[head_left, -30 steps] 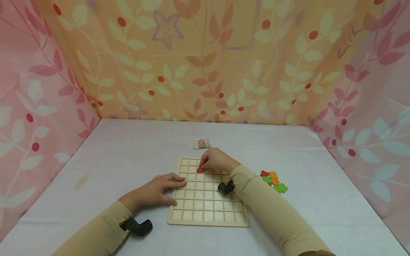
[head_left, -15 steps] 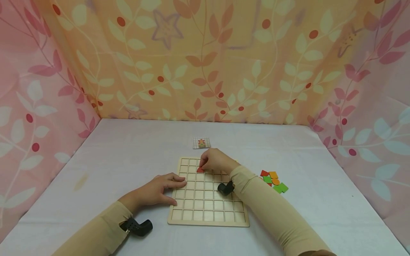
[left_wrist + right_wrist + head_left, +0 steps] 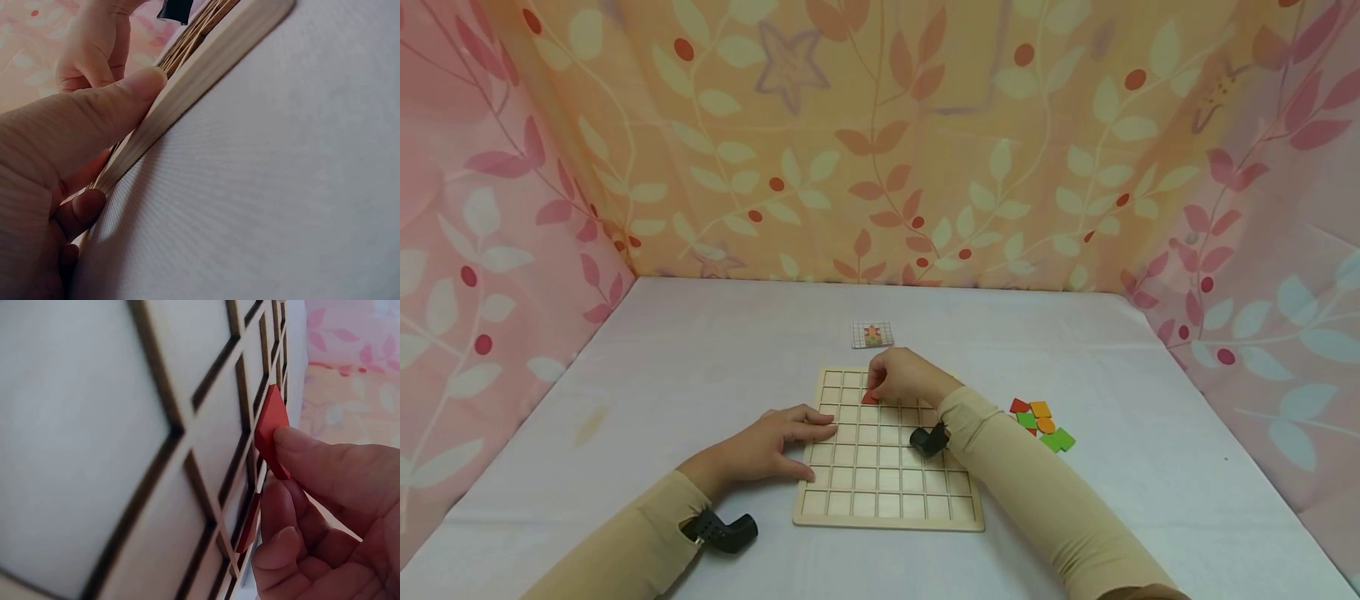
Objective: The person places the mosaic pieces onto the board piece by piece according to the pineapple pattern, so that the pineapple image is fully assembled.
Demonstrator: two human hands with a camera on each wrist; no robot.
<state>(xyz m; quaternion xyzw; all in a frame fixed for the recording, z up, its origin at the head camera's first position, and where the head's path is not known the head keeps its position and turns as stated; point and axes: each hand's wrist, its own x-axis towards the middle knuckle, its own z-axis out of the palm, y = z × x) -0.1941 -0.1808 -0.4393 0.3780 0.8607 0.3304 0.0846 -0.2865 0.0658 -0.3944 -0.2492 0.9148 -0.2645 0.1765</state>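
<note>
A wooden grid board (image 3: 887,505) lies on the white table. Over its far rows, my right hand (image 3: 912,377) pinches a red tile (image 3: 270,431) between thumb and fingers. The tile stands tilted against the grid bars in the right wrist view, its far side hidden. Just below it, a second red tile (image 3: 249,524) sits at the grid, partly covered by the fingers. My left hand (image 3: 758,446) rests on the board's left edge with its fingers extended. In the left wrist view, its thumb (image 3: 140,84) lies against the wooden rim.
A small card (image 3: 872,335) printed with a coloured figure on a grid lies beyond the board. Red, orange and green tiles (image 3: 1040,427) lie loosely to the right of the board, near the right sleeve. Patterned curtains (image 3: 880,150) enclose the table.
</note>
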